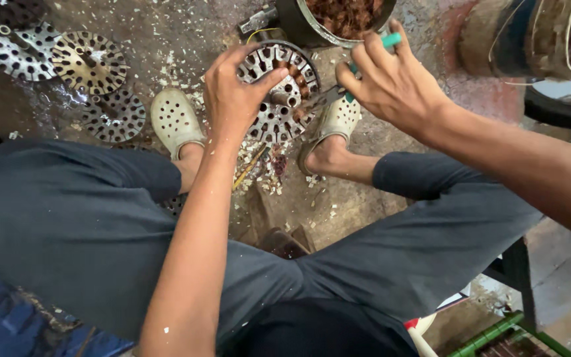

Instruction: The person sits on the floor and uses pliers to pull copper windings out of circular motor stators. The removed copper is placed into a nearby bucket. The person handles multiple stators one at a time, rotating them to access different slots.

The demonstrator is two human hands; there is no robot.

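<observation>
A stained concrete floor (166,26) strewn with pale chips; slotted metal discs (90,63) lie at its upper left corner.

I see a round slotted metal motor core (279,92) standing tilted on the floor, copper windings in its right-hand slots.

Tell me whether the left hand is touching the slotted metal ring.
Touching: the head view shows the left hand gripping the slotted metal ring, fingers and thumb wrapped over its rim.

Hands working on a slotted metal disc

The left hand (236,89) is gripping the slotted metal disc (279,92) at upper centre; the right hand (391,82) is pressing green-handled pliers (365,63) against it.
</observation>
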